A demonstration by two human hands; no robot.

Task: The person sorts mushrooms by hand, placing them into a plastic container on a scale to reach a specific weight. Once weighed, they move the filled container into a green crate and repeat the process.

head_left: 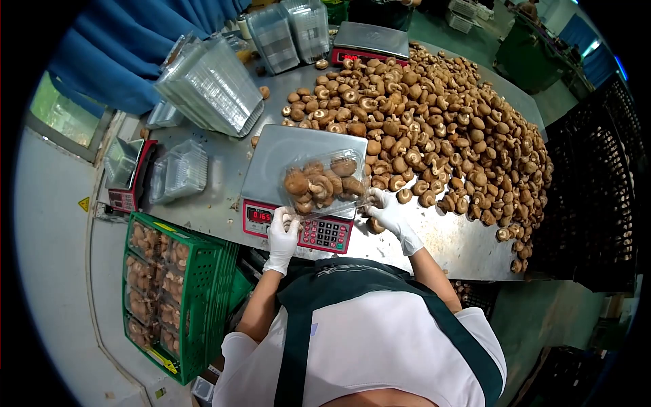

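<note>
Clear tray (357, 163) of brown mushrooms (319, 184)

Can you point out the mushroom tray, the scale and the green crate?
mushroom tray (325, 163), head view, its far rim.
scale (285, 148), head view, bare steel pan.
green crate (207, 298), head view, its side wall.

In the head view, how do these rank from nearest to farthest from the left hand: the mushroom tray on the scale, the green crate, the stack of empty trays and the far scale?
1. mushroom tray, on the near scale, just ahead of the left hand.
2. green crate, low on the left, beside the table.
3. stack of empty trays, at the table's far left.
4. far scale, at the table's far end.
</note>
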